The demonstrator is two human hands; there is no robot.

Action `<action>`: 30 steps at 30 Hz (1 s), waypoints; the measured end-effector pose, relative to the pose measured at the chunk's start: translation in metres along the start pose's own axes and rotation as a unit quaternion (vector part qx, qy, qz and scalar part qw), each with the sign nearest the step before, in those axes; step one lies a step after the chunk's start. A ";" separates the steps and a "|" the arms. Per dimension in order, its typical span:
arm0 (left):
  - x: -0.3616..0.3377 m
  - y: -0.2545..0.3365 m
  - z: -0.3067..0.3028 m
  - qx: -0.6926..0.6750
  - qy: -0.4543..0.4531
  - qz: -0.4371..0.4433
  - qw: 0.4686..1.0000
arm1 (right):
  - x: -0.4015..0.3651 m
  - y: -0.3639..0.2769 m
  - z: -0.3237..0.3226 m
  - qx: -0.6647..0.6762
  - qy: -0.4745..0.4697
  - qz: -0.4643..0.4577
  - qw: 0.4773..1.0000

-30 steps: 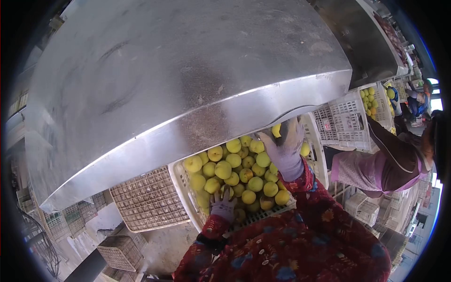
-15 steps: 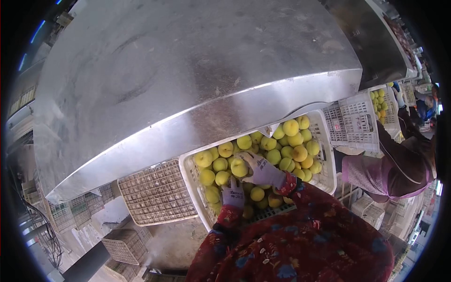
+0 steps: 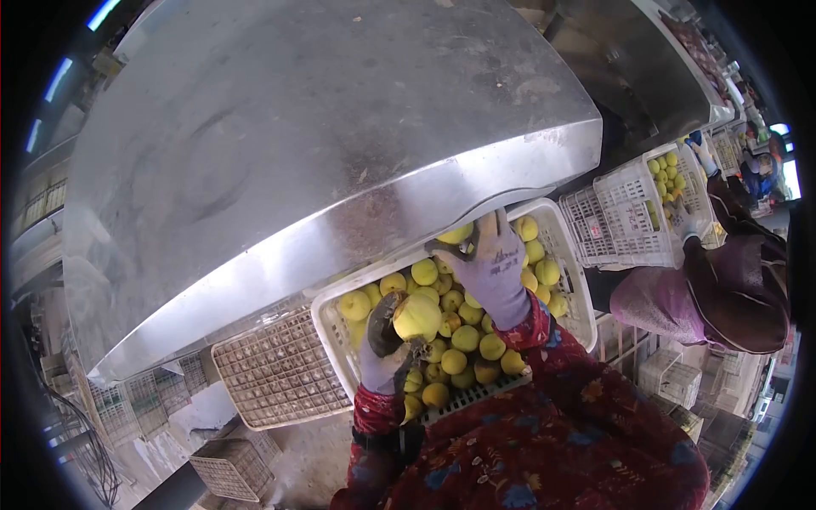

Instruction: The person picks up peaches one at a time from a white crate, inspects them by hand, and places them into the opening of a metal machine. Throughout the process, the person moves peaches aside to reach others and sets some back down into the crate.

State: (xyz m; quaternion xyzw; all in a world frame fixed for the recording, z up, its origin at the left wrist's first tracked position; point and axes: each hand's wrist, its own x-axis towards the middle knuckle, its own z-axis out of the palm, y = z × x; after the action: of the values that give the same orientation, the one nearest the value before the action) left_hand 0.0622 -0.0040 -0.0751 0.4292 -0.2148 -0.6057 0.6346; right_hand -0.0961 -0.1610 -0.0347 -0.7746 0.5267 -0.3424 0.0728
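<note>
A white plastic crate (image 3: 580,285) full of yellow-green peaches (image 3: 465,338) stands in front of me. My left hand (image 3: 382,353), in a pale glove with dark fingers, is closed around a yellow peach (image 3: 417,318) raised above the others. A brownish patch shows on that peach's upper side. At the crate's far side, my gloved right hand (image 3: 493,268) grips another peach (image 3: 456,234) close under the metal edge. Part of this second peach is hidden by the fingers.
A large metal surface (image 3: 340,110) overhangs the crate's far side. Left of it lies a dirty, slatted crate (image 3: 285,365). On the right are stacked white crates (image 3: 625,221) with peaches, and a co-worker's hand (image 3: 684,223) and purple-clad body (image 3: 659,297).
My right hand has moved from mid-crate to the far side with a peach. My left hand has come up from among the fruit holding a peach. The view has shifted slightly.
</note>
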 end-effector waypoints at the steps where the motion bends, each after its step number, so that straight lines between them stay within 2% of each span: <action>1: 0.001 0.009 0.005 -0.015 -0.009 -0.011 1.000 | 0.007 0.006 0.013 -0.067 -0.004 -0.019 0.998; 2: 0.003 0.019 0.015 -0.058 -0.012 -0.006 0.998 | 0.014 0.006 0.011 -0.071 -0.002 -0.032 0.997; 5: 0.004 0.041 0.029 -0.033 0.020 -0.052 0.998 | 0.024 0.003 -0.014 -0.027 -0.009 -0.040 0.999; 7: 0.012 0.041 0.029 -0.028 0.011 0.005 1.000 | 0.006 -0.009 -0.046 0.070 -0.030 0.003 0.997; 10: 0.019 0.030 0.032 0.030 0.001 0.042 0.999 | -0.012 -0.032 -0.075 0.130 -0.163 -0.143 0.967; 12: 0.025 0.016 0.037 0.068 -0.034 0.051 0.996 | -0.041 -0.028 -0.056 0.143 -0.115 -0.090 0.979; 15: 0.026 0.023 0.054 -0.036 -0.048 0.030 0.998 | -0.047 -0.016 -0.041 0.100 -0.063 -0.059 0.991; 16: 0.025 0.020 0.040 0.022 -0.043 0.035 0.998 | -0.042 -0.012 -0.038 0.069 -0.039 -0.055 0.995; 17: 0.019 0.027 0.031 -0.039 0.000 -0.020 0.999 | -0.035 -0.008 -0.033 0.039 -0.016 -0.051 0.998; 18: 0.016 0.018 0.004 0.067 0.024 -0.014 0.997 | -0.022 -0.004 -0.024 -0.003 0.000 -0.033 0.999; 19: 0.013 0.004 -0.024 0.175 0.046 -0.010 0.983 | -0.006 0.006 -0.012 -0.047 -0.013 -0.062 0.997; 20: 0.012 -0.003 -0.035 0.343 0.037 -0.026 0.938 | 0.001 0.019 0.010 -0.062 0.019 -0.084 0.994; 21: 0.010 -0.007 -0.043 0.501 0.026 -0.041 0.864 | 0.001 0.027 0.027 -0.076 0.052 -0.107 0.990; 22: 0.011 -0.013 -0.050 0.642 0.014 -0.051 0.765 | 0.004 0.025 0.020 -0.048 0.029 -0.086 0.995; 23: 0.009 -0.030 -0.047 0.677 0.011 -0.098 0.729 | 0.008 0.025 0.006 -0.019 0.003 -0.065 0.998; 24: 0.004 -0.048 -0.044 0.747 -0.035 -0.091 0.658 | 0.011 0.022 -0.004 0.009 -0.024 -0.046 0.999; 25: 0.000 -0.065 -0.045 0.808 -0.081 -0.080 0.579 | 0.008 0.016 -0.008 0.011 0.020 -0.083 0.996; 27: -0.016 -0.116 -0.070 0.870 -0.124 -0.073 0.472 | -0.011 0.001 -0.017 0.015 0.110 -0.158 0.981; 28: -0.021 -0.131 -0.076 0.895 -0.145 -0.071 0.416 | -0.027 0.002 -0.017 0.029 -0.027 -0.182 0.983; 29: -0.019 -0.124 -0.069 0.892 -0.145 -0.085 0.420 | -0.048 0.008 -0.010 0.043 -0.163 -0.200 0.965; 30: -0.014 -0.107 -0.056 0.889 -0.146 -0.099 0.422 | -0.072 0.015 0.007 0.021 -0.277 -0.123 0.953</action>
State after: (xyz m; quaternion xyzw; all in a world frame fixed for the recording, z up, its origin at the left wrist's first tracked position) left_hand 0.0415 0.0363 -0.1877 0.6785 -0.6793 -0.1900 -0.2049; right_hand -0.1185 -0.1067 -0.0800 -0.8962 0.3789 -0.1317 0.1895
